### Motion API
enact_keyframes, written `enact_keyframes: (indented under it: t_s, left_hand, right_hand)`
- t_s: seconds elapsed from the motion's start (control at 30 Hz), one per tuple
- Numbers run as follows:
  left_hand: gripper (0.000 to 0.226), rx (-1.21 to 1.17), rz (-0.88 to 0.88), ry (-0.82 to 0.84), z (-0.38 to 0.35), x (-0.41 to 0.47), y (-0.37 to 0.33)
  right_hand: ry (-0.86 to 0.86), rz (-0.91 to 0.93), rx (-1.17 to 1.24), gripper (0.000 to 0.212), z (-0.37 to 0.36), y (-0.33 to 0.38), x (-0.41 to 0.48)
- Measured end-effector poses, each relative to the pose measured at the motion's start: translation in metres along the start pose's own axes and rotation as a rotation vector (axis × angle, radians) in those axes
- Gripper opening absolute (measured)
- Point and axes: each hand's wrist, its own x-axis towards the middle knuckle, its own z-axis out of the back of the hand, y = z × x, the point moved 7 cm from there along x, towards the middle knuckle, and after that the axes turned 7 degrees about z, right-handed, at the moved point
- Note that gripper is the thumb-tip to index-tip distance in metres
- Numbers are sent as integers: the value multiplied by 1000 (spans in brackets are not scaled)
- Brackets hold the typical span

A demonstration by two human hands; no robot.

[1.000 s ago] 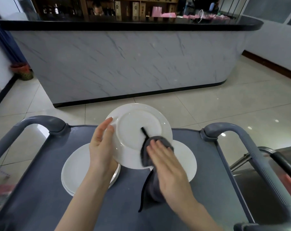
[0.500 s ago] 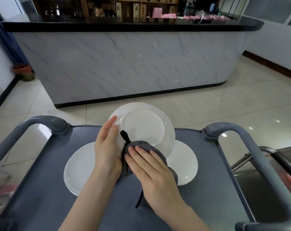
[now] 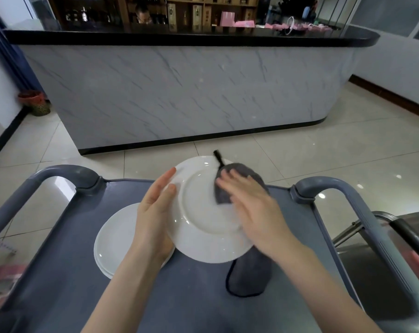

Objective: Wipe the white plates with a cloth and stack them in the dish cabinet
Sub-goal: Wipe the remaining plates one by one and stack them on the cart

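A white plate (image 3: 203, 212) is held tilted above the grey cart tray (image 3: 66, 272), its face toward me. My left hand (image 3: 155, 212) grips its left rim. My right hand (image 3: 254, 207) presses a dark grey cloth (image 3: 230, 181) flat against the plate's upper right part, and the cloth's lower end (image 3: 249, 272) hangs down below the plate. A stack of white plates (image 3: 114, 239) lies on the tray at the left, partly under my left hand. The plate on the right of the tray is hidden behind the held plate and my right hand.
The cart has raised grey handles at the left (image 3: 64, 174) and right (image 3: 328, 188). A marble-fronted counter (image 3: 179, 92) with a black top stands across the tiled floor ahead; a person is behind it. A metal frame (image 3: 384, 224) is at the right.
My right hand has swept the cloth from the plate's lower left up to its upper right. The plate has tilted slightly and my left hand has shifted along the rim.
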Motion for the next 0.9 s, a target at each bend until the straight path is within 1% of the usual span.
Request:
enact_keyframes:
  t_s: [0.07, 0.1, 0.17, 0.23, 0.3, 0.37, 0.43, 0.5, 0.57, 0.63, 0.7, 0.83, 0.9]
  left_hand:
    - [30, 6, 13, 10, -1, 0, 2]
    - [32, 10, 26, 20, -3, 0, 4]
    - [34, -1, 40, 36, -3, -2, 7]
    - [32, 9, 16, 23, 0, -4, 5]
    - [30, 27, -22, 15, 2, -6, 0]
    - [30, 60, -44, 34, 2, -7, -5]
    - [33, 105, -47, 58, 1, -8, -6]
    - [35, 142, -35, 84, 0, -9, -5]
    - [35, 160, -13, 95, -1, -11, -1]
    - [36, 155, 16, 100, 0, -13, 5]
    - [36, 142, 32, 86, 4, -14, 9]
    - [34, 75, 41, 28, 16, -12, 14]
    - [32, 34, 43, 3, 21, -9, 14]
  right_hand:
    - [123, 163, -18, 46, -22, 32, -8]
    - [180, 187, 9, 46, -30, 42, -9]
    - [203, 201, 13, 47, -34, 45, 1]
    - [138, 149, -70, 49, -31, 31, 12]
    - [30, 47, -122, 50, -24, 9, 14]
    - [-52, -112, -32, 49, -17, -9, 7]
    - [-82, -186, 58, 48, -16, -16, 8]
    - [-34, -116, 84, 47, -19, -5, 22]
    - [79, 52, 59, 44, -31, 18, 34]
    - [183, 124, 52, 43, -41, 27, 38]
    - [168, 63, 72, 43, -38, 13, 36]
    - [-10, -246, 195, 43, -12, -29, -1]
    - [-81, -315, 274, 46, -7, -27, -35]
